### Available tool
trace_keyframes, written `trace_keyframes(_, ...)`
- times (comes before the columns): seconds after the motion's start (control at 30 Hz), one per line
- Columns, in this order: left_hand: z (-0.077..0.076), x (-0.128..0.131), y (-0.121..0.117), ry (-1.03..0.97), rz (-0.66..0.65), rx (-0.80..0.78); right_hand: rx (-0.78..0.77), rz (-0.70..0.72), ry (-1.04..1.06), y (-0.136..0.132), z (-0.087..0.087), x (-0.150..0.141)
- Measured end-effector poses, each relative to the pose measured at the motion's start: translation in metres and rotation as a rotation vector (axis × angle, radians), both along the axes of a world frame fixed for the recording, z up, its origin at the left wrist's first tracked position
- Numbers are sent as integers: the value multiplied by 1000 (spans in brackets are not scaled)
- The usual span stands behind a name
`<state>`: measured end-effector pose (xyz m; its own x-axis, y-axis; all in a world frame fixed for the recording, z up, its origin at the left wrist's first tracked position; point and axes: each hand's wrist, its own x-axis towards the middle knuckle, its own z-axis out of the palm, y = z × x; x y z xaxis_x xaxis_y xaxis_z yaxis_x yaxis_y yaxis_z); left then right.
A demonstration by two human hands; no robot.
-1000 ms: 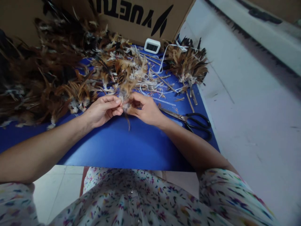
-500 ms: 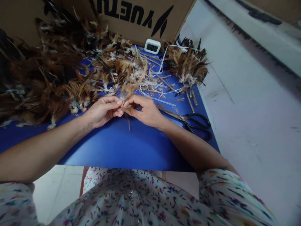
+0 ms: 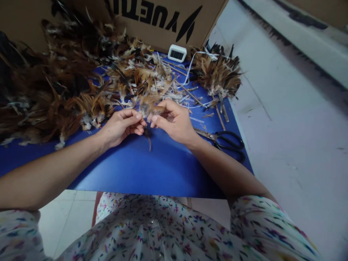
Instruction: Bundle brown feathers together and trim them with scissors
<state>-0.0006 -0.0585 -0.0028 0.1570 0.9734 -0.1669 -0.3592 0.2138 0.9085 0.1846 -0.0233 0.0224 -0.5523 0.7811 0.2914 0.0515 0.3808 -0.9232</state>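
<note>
- A small tuft of fluffy tan-and-grey feathers (image 3: pixel 146 106) is held up in front of the person, between the two bare hands, its tips pointing away from the body.
- The left hand (image 3: pixel 123 127) pinches the base of the tuft between thumb and fingertips, at the tuft's left side.
- The right hand (image 3: pixel 176 122), just to the right, has its thumb and fingers curled around the tuft's right side; whether they grip any feathers, I cannot tell.
- The two hands are close together, fingertips nearly meeting.
- A thin, dark brown strand (image 3: pixel 148 139) hangs just below the fingertips, over a glossy blue worktop (image 3: pixel 127 174).
- Left of and beyond the left hand spreads a large heap of brown, black and white feathers (image 3: pixel 94 105).
- Straight beyond both hands are scattered loose tan feathers (image 3: pixel 145 75).
- Metal scissors with black looped handles (image 3: pixel 230 140) lie just beside the right forearm.
- Farther right rests a thick bundle of brown-and-black feathers (image 3: pixel 217 72).
- At the back, a small white digital timer (image 3: pixel 177 53) stands before a brown cardboard box (image 3: pixel 210 16) with upside-down black lettering.
</note>
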Motion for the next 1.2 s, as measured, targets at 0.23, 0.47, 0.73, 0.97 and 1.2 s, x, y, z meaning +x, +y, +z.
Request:
trace_keyframes(0.23, -1, -1, -1, 42, 7, -10, -76, -58, 54, 2, 1, -1)
trace_keyframes(0.47, -1, 1, -3, 89, 4, 29, -111, -73, 47, 4, -4, -2)
trace_keyframes(0.73, 1, 3, -5, 138, 18, 92, -36, -147, 29, 3, -5, -3)
trace_keyframes(0.97, -1, 3, -6, 201, 44, 147, 33, -275, 62, 2, 2, 0)
trace_keyframes(1.2, -3, 3, -6, 319, 14, 221, 66, -263, 56, -1, 3, -1)
